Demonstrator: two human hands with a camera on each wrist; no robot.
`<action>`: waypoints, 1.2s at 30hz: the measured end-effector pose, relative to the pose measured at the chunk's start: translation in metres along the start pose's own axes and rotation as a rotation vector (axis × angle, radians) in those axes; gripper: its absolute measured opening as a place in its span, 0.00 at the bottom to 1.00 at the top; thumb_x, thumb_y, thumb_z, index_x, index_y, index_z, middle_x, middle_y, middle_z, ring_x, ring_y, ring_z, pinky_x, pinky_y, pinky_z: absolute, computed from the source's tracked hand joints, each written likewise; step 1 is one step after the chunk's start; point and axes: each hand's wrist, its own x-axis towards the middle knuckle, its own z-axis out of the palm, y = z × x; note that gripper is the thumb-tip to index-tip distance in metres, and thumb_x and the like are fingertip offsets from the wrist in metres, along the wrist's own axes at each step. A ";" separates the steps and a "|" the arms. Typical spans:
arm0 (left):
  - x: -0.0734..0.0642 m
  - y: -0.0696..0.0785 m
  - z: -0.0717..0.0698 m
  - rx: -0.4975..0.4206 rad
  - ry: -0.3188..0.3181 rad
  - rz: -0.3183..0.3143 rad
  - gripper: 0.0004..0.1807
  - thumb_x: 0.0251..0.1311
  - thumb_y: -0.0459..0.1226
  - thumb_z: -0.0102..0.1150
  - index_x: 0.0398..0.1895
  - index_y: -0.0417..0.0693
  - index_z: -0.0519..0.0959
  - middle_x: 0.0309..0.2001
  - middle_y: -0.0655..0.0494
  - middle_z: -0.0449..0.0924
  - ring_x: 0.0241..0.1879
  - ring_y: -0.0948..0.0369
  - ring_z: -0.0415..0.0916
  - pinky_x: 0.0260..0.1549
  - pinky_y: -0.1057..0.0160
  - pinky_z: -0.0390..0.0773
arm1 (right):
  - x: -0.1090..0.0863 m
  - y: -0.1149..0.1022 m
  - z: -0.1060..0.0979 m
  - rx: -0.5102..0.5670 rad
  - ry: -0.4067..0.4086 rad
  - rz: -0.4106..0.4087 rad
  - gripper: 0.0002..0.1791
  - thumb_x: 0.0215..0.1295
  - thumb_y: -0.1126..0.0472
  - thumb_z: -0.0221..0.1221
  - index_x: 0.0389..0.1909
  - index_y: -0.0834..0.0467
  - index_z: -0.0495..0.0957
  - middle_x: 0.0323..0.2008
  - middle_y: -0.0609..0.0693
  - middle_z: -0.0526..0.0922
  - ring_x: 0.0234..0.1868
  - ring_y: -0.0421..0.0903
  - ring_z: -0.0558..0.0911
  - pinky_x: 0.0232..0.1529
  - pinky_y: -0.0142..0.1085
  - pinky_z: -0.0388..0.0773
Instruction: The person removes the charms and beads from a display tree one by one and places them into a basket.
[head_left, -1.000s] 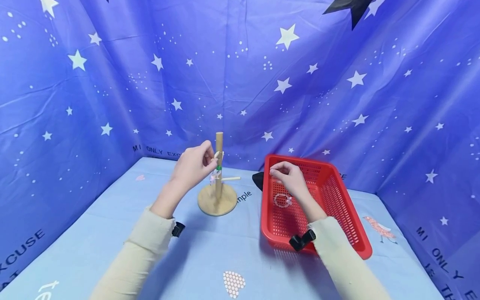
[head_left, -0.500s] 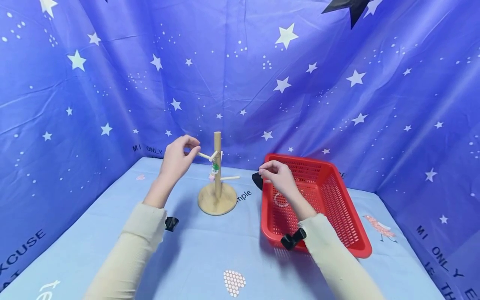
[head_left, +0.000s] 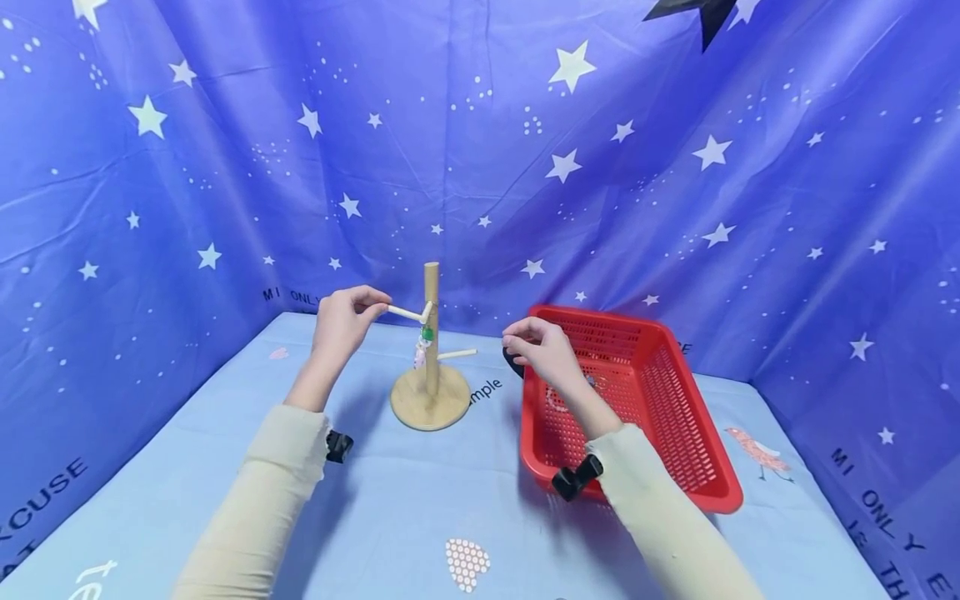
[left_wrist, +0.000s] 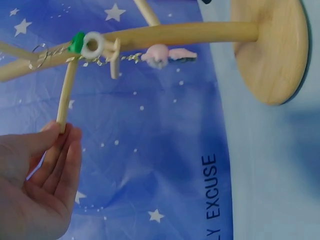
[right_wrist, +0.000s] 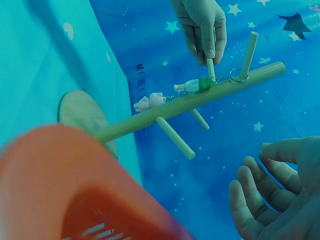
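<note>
My left hand (head_left: 341,323) pinches the free end of a thin wooden peg (left_wrist: 66,95) on the wooden stand (head_left: 431,283). Two keychains hang at the stand: a green and white charm (left_wrist: 77,43) and, on a chain, a pink figure charm (left_wrist: 157,55). A metal key ring (right_wrist: 238,75) loops round an upper peg near the post. My right hand (head_left: 542,346) hovers by the left rim of the red basket (head_left: 720,467), fingers loosely bent and holding nothing. A clear beaded bracelet (head_left: 553,400) lies inside the basket, partly covered by that hand.
The round base (head_left: 408,408) of the stand rests on a pale blue cloth (head_left: 390,517) left of the basket. Another peg (head_left: 459,353) juts right, lower on the post. Behind hangs a blue star-printed curtain (head_left: 480,150).
My left hand has moved left from the post to the peg's tip. The right hand has drifted left, toward the basket's rim. The hanging charms have swung slightly.
</note>
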 end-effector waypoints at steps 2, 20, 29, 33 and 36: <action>0.001 -0.002 -0.004 -0.006 -0.031 0.000 0.07 0.65 0.38 0.64 0.42 0.46 0.88 0.39 0.46 0.89 0.37 0.51 0.86 0.36 0.57 0.77 | 0.001 -0.002 0.003 0.008 -0.011 -0.005 0.12 0.68 0.63 0.61 0.48 0.66 0.80 0.43 0.60 0.85 0.41 0.46 0.85 0.50 0.48 0.86; 0.007 -0.011 -0.012 -0.109 -0.188 -0.080 0.10 0.67 0.39 0.62 0.44 0.45 0.86 0.43 0.43 0.88 0.43 0.50 0.86 0.47 0.52 0.82 | 0.024 -0.017 0.047 0.091 -0.007 -0.048 0.10 0.67 0.62 0.63 0.45 0.63 0.82 0.45 0.60 0.86 0.42 0.44 0.84 0.46 0.40 0.87; 0.009 -0.011 -0.013 -0.132 -0.221 -0.104 0.10 0.67 0.38 0.62 0.45 0.44 0.86 0.43 0.42 0.88 0.44 0.50 0.85 0.49 0.52 0.82 | 0.035 -0.023 0.064 0.119 0.023 -0.072 0.11 0.66 0.60 0.65 0.44 0.62 0.84 0.44 0.59 0.86 0.43 0.46 0.86 0.44 0.39 0.87; 0.009 -0.011 -0.014 -0.152 -0.230 -0.123 0.10 0.67 0.38 0.62 0.45 0.43 0.86 0.44 0.41 0.87 0.46 0.49 0.85 0.52 0.50 0.82 | 0.037 -0.025 0.069 0.130 0.020 -0.084 0.11 0.66 0.61 0.65 0.45 0.63 0.84 0.44 0.60 0.86 0.44 0.47 0.86 0.45 0.39 0.87; 0.009 -0.012 -0.014 -0.157 -0.234 -0.129 0.10 0.67 0.38 0.62 0.45 0.43 0.86 0.45 0.41 0.87 0.47 0.49 0.85 0.53 0.50 0.82 | 0.039 -0.027 0.072 0.133 0.021 -0.088 0.11 0.66 0.61 0.65 0.45 0.63 0.84 0.44 0.60 0.86 0.44 0.49 0.86 0.46 0.40 0.87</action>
